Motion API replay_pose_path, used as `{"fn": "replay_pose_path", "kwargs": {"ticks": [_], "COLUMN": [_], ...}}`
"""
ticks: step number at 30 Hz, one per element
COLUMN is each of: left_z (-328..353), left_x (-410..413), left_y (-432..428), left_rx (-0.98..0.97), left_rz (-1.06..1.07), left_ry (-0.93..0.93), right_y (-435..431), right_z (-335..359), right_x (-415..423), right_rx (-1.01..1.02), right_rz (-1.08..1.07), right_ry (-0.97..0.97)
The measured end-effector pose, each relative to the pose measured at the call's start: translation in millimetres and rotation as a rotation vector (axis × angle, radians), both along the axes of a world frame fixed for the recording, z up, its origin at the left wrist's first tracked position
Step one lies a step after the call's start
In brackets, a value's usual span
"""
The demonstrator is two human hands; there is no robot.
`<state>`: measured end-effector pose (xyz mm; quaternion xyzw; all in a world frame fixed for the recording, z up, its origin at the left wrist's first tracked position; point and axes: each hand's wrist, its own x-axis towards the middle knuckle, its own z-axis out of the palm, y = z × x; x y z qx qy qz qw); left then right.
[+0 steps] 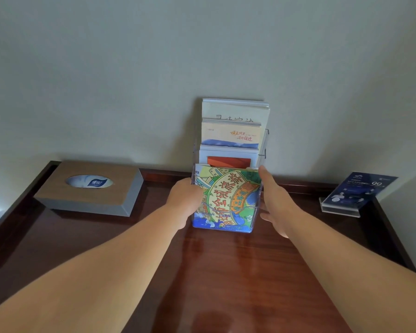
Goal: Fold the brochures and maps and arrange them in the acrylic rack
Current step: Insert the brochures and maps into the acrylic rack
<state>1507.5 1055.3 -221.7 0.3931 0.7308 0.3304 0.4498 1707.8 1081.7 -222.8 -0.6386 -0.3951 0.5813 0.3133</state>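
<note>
Looks like a hotel room or guest lobby, judging by a polished dark-wood bench (226,272) with a raised rim, set against a plain pale wall (130,80). Carries a tissue box (89,188) in a wood-faced cover, a slanted acrylic stand (340,210) holding a dark-blue promotional card (360,188) marked "99" — and an acrylic rack (262,152) tiered with tourist brochures (231,138) and an illustrated map (228,195) in front

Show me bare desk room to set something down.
Free: dark wooden desk front between forearms; gap between clear acrylic rack and blue sign holder. Crowded: rack sides, flanked by left hand and right hand; wooden tissue box at left.
</note>
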Motion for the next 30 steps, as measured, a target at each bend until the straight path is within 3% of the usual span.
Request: {"fn": "replay_pose_path", "kwargs": {"ticks": [17,30], "left_z": [5,44], "left_x": [1,17], "left_y": [8,-28], "left_rx": [-0.012,0.038], "left_rz": [-0.02,-0.001], "left_ry": [0.002,0.071], "right_y": [10,-12], "right_z": [3,21], "right_x": [-6,1], "right_rx": [-0.006,0.158], "right_rz": [0.019,0.098], "right_ry": [-0.034,-0.279]}}
